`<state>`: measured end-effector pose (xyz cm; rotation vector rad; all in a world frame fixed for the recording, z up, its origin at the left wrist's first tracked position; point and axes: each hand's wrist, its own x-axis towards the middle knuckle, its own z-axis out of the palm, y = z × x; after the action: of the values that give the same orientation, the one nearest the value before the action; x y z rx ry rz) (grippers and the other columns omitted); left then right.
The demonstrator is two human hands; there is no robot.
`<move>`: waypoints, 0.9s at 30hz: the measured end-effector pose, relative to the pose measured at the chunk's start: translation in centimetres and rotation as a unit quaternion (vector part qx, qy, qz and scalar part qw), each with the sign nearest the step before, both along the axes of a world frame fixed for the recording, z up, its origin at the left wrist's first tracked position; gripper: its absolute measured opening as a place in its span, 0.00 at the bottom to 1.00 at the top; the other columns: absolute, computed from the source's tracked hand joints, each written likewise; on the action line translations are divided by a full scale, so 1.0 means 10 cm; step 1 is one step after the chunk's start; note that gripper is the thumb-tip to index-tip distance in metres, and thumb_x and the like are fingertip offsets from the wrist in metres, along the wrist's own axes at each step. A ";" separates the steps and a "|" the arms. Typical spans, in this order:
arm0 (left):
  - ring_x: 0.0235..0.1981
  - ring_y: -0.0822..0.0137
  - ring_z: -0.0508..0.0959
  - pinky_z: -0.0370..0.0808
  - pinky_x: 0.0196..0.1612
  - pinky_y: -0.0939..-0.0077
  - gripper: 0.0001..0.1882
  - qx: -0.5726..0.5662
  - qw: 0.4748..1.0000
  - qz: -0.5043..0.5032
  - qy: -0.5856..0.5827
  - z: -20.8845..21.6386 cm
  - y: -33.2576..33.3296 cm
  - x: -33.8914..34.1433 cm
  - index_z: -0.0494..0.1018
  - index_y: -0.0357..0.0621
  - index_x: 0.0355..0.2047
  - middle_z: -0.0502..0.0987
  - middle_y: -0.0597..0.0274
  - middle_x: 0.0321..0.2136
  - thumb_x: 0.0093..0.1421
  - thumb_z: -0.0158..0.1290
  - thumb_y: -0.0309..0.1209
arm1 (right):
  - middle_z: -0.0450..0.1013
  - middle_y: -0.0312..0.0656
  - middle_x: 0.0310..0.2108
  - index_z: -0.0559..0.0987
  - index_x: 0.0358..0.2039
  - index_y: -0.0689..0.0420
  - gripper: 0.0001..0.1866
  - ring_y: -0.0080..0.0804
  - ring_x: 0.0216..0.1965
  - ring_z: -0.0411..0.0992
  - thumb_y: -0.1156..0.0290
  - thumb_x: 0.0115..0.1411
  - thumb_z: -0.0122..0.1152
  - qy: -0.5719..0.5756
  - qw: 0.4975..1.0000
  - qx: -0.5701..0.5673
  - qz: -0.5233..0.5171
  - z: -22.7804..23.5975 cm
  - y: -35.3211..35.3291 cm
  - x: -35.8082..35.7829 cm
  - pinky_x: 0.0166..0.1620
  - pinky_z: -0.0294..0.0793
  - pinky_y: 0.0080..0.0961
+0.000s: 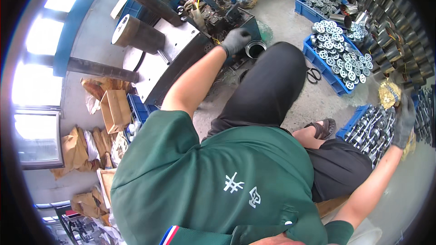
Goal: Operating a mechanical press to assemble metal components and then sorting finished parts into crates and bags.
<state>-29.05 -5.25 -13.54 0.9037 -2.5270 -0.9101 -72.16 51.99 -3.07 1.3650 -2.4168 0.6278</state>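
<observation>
My left hand (236, 41), in a grey glove, is beside the press with its fingers curled. Whatever may be inside those fingers is hidden. Right next to it an open-ended dark metal cylinder (255, 50) shows its bright rim, close to my knee. Out at the far right, my right hand (403, 124), gloved too, has its fingers stretched out, slightly blurred. It is over the edge of a blue bin (352, 120) that holds several metal shafts with rotors (373, 129). A gold-coloured bundle (389, 94) lies just beyond these fingers.
A press with a steel plate (175, 41) and a thick ram (138, 34) stands at left. Blue crates (334, 78) of round spoked metal parts (340, 52) sit at right, before stacked metal tubes (386, 22). Black scissors (313, 75) lie on the floor.
</observation>
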 end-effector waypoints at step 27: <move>0.47 0.42 0.79 0.77 0.50 0.52 0.20 0.060 0.968 0.140 -0.199 -2.70 0.59 0.81 0.77 0.39 0.45 0.78 0.39 0.45 0.51 0.60 0.31 | 0.72 0.35 0.34 0.76 0.52 0.59 0.21 0.22 0.32 0.70 0.57 0.67 0.61 -0.482 0.866 0.089 -0.103 -0.66 0.10 0.62 0.36 0.73 0.21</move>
<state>-20.94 0.63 -40.50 1.5754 -2.5782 -0.8681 -65.92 52.99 -9.66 0.9110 -3.3966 1.2862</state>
